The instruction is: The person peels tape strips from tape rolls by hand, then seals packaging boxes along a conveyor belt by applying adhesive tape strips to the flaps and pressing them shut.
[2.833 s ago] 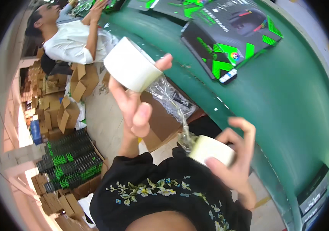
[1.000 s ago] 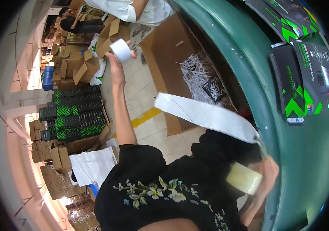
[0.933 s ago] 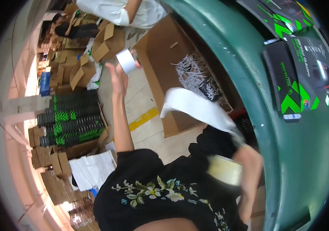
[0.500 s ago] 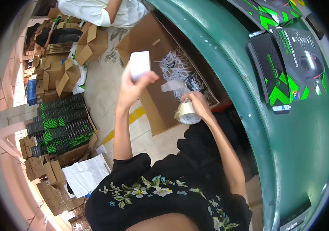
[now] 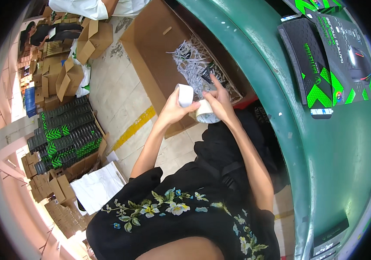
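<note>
My left hand (image 5: pixel 171 112) is closed around a small white box-like thing (image 5: pixel 185 95); the fingers hide part of it, and its kind is not clear. Just to the right, my right hand (image 5: pixel 220 103) grips a roll of packing tape (image 5: pixel 206 113), with the index finger stretched upward. The white thing and the tape roll are close together, and my left thumb reaches to the roll's upper edge. Both hands are above the near side of a large open cardboard carton (image 5: pixel 148 65). White paper strips (image 5: pixel 189 58) lie inside that carton.
A green-covered table (image 5: pixel 254 73) runs along the right, bearing black and green mouse boxes (image 5: pixel 350 65). Stacked black and green packages (image 5: pixel 64 136) stand at left, near white sheets (image 5: pixel 96 186) and open cartons (image 5: pixel 94 41). Part of another person (image 5: pixel 94 6) shows at the top.
My left hand has come down and right with the white thing, toward the tape roll. My right hand has risen slightly and its index finger has stretched out. The whole view has shifted a little.
</note>
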Tool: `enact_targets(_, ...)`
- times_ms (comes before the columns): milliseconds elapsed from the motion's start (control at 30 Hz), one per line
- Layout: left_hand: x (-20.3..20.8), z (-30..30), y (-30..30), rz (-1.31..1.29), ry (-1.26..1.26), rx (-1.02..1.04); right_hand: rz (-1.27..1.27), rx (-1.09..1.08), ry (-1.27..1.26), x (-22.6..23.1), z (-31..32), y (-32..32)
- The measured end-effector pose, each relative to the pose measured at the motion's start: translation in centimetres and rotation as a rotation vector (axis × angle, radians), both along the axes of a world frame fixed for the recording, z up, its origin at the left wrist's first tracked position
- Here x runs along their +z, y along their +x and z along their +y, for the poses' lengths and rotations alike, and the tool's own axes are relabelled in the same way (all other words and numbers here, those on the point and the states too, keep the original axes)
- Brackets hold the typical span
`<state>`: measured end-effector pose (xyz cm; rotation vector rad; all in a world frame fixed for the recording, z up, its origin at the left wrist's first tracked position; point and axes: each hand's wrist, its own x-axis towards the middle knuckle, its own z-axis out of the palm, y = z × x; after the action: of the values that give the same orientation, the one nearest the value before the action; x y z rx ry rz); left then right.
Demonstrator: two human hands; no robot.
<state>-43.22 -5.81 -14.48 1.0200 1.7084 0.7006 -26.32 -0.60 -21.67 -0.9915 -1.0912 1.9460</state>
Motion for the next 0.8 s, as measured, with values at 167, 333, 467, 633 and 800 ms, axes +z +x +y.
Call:
enact_targets(167,-1.5,-1.6,-1.3,0.144,0.154,0.156,0.096,-0.223,-0.042,-0.3,-1.5,-0.4)
enact_targets(333,2.0,0.3,1.4,0.043,0.142,0.474,0.020,-0.237,0.156,-1.0,-2.0,0.6)
enact_targets(467,2.5,0.8,1.2,-0.051,0.234,0.526,-0.023,-0.178,0.254,1.0,-2.0,1.1)
enact_targets(633,2.4,0.6,1.4,0.016,0.285,0.484,-0.125,-0.213,0.447,1.3,-2.0,1.4)
enact_targets(800,2.0,-1.2,0.3,-0.378,0.098,0.579,-0.126,-0.231,0.510,2.3,-2.3,1.3)
